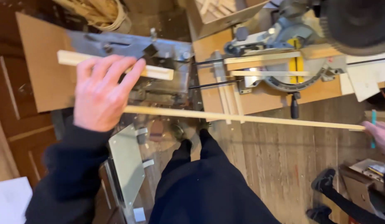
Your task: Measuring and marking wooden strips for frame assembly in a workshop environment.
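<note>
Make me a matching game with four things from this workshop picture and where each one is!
Things:
1. short wood block
2. long thin strip
3. miter saw
4. basket

Places:
A. top edge, left of middle
B. under the left hand
C. stretching across the middle
D. on the bench, upper right

Pairs: 1-B, 2-C, 3-D, 4-A

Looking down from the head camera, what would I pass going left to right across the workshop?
Brown board → left hand on a short wood strip → grey metal machine → mitre saw → another person's hand at the long strip's far end.
</note>
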